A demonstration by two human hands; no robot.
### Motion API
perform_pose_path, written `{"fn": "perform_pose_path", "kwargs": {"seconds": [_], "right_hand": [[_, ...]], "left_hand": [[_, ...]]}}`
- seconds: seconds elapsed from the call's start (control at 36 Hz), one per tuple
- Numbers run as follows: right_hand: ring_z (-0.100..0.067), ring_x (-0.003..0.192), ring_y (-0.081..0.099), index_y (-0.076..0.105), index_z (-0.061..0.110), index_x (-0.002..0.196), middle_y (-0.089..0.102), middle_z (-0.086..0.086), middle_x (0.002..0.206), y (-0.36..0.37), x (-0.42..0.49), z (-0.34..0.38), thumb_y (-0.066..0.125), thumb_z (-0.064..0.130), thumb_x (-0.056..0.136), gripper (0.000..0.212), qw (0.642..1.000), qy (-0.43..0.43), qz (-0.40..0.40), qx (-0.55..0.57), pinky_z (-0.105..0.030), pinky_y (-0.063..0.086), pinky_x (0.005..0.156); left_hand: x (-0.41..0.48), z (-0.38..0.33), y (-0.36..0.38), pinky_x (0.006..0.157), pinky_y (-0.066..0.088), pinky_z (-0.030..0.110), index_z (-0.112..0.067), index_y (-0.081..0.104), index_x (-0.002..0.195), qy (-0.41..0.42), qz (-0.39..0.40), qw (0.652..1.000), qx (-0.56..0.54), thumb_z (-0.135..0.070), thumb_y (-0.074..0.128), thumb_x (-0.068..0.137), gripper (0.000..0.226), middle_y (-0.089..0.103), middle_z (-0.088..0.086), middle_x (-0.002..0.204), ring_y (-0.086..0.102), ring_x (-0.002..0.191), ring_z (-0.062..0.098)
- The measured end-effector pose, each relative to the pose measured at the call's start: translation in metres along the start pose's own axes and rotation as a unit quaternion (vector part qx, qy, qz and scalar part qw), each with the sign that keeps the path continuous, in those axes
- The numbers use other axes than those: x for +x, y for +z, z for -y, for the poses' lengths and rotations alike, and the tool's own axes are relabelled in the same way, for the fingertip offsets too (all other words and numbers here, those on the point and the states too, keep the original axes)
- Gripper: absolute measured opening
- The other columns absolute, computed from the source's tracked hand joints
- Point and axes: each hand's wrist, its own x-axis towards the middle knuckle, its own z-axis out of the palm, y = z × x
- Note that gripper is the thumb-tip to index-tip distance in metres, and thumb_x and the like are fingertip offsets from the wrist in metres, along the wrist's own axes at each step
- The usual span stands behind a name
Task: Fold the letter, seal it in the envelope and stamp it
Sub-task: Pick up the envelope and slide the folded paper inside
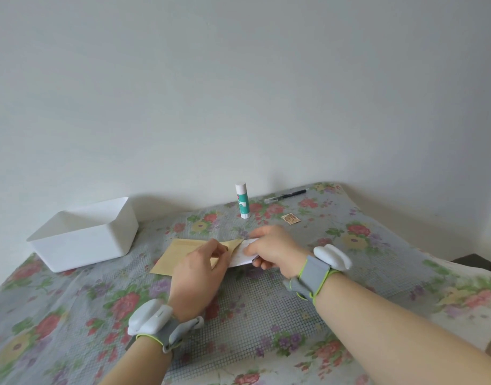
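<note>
A tan envelope (175, 254) lies flat on the flowered tablecloth with its flap end pointing right. My left hand (200, 269) pinches the envelope's open flap (234, 243) near the mouth. My right hand (275, 250) grips a folded white letter (240, 255), whose left end sits at the envelope's mouth. How far the letter is inside is hidden by my fingers. A small brown stamp (290, 218) lies on the cloth behind my right hand. A white and green glue stick (242, 200) stands upright near the wall.
A white plastic bin (86, 234) stands at the back left against the wall. A black pen (286, 195) lies at the back right. The table (266, 315) ends on the right, where the cloth hangs down.
</note>
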Motion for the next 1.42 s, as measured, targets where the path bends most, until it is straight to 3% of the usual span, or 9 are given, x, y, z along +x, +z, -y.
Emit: {"fn": "perform_pose_path", "kwargs": {"seconds": [0.19, 0.33, 0.58, 0.69, 0.78, 0.97, 1.11, 1.25, 1.42], "right_hand": [[-0.023, 0.056, 0.058, 0.047, 0.001, 0.098, 0.059, -0.020, 0.081, -0.014, 0.007, -0.002, 0.051, 0.000, 0.090, 0.009, 0.994, 0.065, -0.004, 0.091, -0.024, 0.052, 0.042], [-0.030, 0.076, 0.062, 0.057, -0.004, 0.117, 0.059, -0.025, 0.111, -0.018, 0.012, -0.006, 0.054, -0.014, 0.084, 0.034, 0.990, 0.071, -0.045, 0.115, -0.028, 0.056, 0.051], [-0.023, 0.070, 0.063, 0.059, -0.001, 0.120, 0.060, -0.006, 0.084, 0.009, 0.010, 0.000, 0.056, -0.017, 0.080, 0.043, 0.991, 0.036, -0.042, 0.124, -0.030, 0.059, 0.064], [-0.027, 0.079, 0.065, 0.058, -0.003, 0.121, 0.065, -0.019, 0.106, 0.012, 0.011, 0.003, 0.058, -0.014, 0.083, 0.040, 0.984, 0.045, -0.027, 0.172, -0.025, 0.058, 0.054], [-0.023, 0.068, 0.063, 0.058, -0.006, 0.117, 0.066, -0.018, 0.091, 0.011, 0.010, 0.004, 0.057, -0.014, 0.085, 0.033, 0.974, 0.053, -0.003, 0.221, -0.021, 0.055, 0.049], [-0.020, 0.057, 0.062, 0.057, -0.001, 0.112, 0.063, -0.014, 0.074, 0.018, 0.014, 0.000, 0.057, -0.013, 0.085, 0.030, 0.972, 0.061, -0.005, 0.228, -0.020, 0.053, 0.042], [-0.011, 0.038, 0.059, 0.060, 0.005, 0.074, 0.063, -0.012, 0.060, 0.020, 0.015, 0.002, 0.062, -0.007, 0.083, 0.015, 0.965, 0.075, 0.005, 0.251, -0.017, 0.050, 0.039], [-0.010, 0.038, 0.059, 0.060, 0.003, 0.075, 0.062, -0.013, 0.062, 0.021, 0.015, 0.006, 0.066, 0.000, 0.083, 0.010, 0.963, 0.091, 0.029, 0.251, -0.016, 0.050, 0.039], [-0.014, 0.047, 0.067, 0.061, 0.004, 0.079, 0.068, -0.012, 0.067, 0.018, 0.012, 0.010, 0.060, -0.004, 0.087, 0.011, 0.941, 0.115, 0.064, 0.313, -0.017, 0.053, 0.043]], "left_hand": [[0.017, 0.040, -0.027, 0.084, 0.042, 0.034, -0.021, 0.052, 0.123, -0.160, 0.018, 0.987, 0.000, -0.041, 0.040, 0.097, 0.036, 0.058, 0.005, 0.122, 0.053, 0.102, 0.021], [0.020, 0.073, -0.040, 0.106, 0.035, 0.038, -0.016, 0.033, 0.142, -0.229, 0.121, 0.961, 0.096, -0.041, 0.046, 0.094, 0.056, 0.043, 0.010, 0.144, 0.043, 0.130, 0.028], [0.014, 0.061, -0.033, 0.100, 0.040, 0.033, -0.021, 0.043, 0.137, -0.181, 0.118, 0.974, 0.074, -0.047, 0.047, 0.093, 0.052, 0.051, 0.003, 0.138, 0.049, 0.122, 0.021], [0.011, 0.060, -0.034, 0.115, 0.022, 0.040, -0.028, 0.037, 0.142, -0.137, 0.127, 0.976, 0.109, -0.066, 0.044, 0.084, 0.069, 0.023, -0.001, 0.156, 0.024, 0.143, 0.020], [0.009, 0.060, -0.032, 0.117, 0.018, 0.043, -0.036, 0.029, 0.144, -0.107, 0.166, 0.976, 0.086, -0.075, 0.048, 0.075, 0.081, 0.010, -0.004, 0.159, 0.017, 0.145, 0.021], [0.011, 0.055, -0.020, 0.112, 0.030, 0.035, -0.036, 0.035, 0.141, -0.042, 0.143, 0.985, 0.092, -0.057, 0.051, 0.086, 0.061, 0.038, -0.013, 0.147, 0.039, 0.132, 0.012], [0.012, 0.053, -0.012, 0.112, 0.019, 0.039, -0.035, 0.044, 0.135, 0.026, 0.073, 0.988, 0.136, -0.045, 0.039, 0.096, 0.040, 0.051, -0.018, 0.137, 0.049, 0.124, 0.009], [0.012, 0.049, -0.008, 0.115, 0.017, 0.055, -0.031, 0.059, 0.123, 0.086, 0.002, 0.989, 0.121, -0.049, 0.021, 0.090, 0.054, 0.063, -0.017, 0.122, 0.058, 0.115, 0.011], [0.012, 0.047, -0.010, 0.106, 0.037, 0.048, -0.025, 0.061, 0.123, 0.152, -0.002, 0.986, 0.065, -0.049, 0.025, 0.094, 0.052, 0.065, -0.010, 0.121, 0.060, 0.114, 0.014]]}}
